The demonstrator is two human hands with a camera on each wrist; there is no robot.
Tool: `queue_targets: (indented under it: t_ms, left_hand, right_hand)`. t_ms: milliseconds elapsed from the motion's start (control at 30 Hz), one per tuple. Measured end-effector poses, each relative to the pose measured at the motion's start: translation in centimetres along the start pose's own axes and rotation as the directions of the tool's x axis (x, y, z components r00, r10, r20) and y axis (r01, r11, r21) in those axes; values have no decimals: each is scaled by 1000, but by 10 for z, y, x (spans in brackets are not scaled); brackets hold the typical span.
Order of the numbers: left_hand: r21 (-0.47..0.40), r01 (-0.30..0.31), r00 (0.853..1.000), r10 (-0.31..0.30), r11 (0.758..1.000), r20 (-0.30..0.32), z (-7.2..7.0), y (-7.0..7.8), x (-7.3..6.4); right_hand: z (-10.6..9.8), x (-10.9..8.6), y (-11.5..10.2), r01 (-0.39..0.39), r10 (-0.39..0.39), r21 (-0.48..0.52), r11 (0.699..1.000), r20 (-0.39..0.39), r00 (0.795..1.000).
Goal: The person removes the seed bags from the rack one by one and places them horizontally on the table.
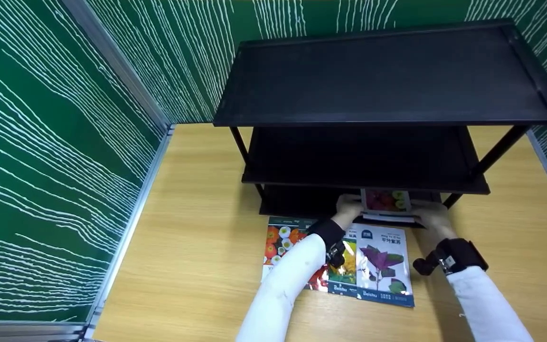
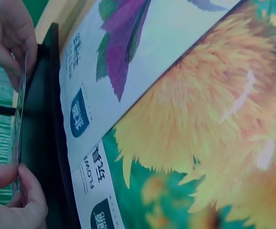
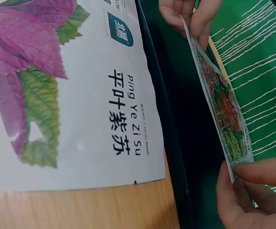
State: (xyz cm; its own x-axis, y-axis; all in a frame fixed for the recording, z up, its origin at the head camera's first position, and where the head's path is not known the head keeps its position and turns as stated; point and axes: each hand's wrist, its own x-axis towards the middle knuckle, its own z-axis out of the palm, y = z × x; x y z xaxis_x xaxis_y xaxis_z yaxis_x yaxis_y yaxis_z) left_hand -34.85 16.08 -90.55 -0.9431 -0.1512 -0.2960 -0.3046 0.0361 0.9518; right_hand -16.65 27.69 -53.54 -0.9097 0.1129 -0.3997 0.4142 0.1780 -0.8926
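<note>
Both hands hold one seed packet (image 1: 385,200) with a flower picture at the front of the bottom shelf (image 1: 292,202). My left hand (image 1: 348,206) pinches its left edge; my right hand (image 1: 430,216) pinches the right edge. In the right wrist view the packet (image 3: 223,107) stands tilted between the two hands, its picture facing the shelf's back. Below the wrists lie several overlapping seed packets, among them one with purple leaves (image 1: 382,266) at the right, one with yellow flowers (image 2: 199,105), and one with orange and white flowers (image 1: 278,242) at the left.
A black three-tier rack stands on the wooden table (image 1: 183,237), its top shelf (image 1: 387,76) and middle shelf (image 1: 363,156) above the hands. Green panels (image 1: 41,166) with white wavy lines enclose the table at the left and back.
</note>
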Motion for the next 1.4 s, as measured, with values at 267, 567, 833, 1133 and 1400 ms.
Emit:
queue_targets:
  t_ms: [267,567,833,1133,1400]
  left_hand:
    - [79,-9,1000,7,997,28,-61,154,-129]
    - [34,-51,994,47,998,94,-70,163,-146]
    - [57,-134,982,125,989,142,-81,170,-164]
    - [72,53,982,-65,996,179,-133,289,-258]
    - [18,76,971,-78,997,228,-140,294,-276]
  right_hand:
    - [-10,4,15,-46,37,150,988,59,998]
    - [-7,-15,3,-8,2,137,991,44,999]
    - [-5,-36,-3,58,-67,177,983,46,997]
    - [-15,-27,23,45,-51,149,988,35,998]
    - [-29,-13,65,18,-28,224,974,41,999]
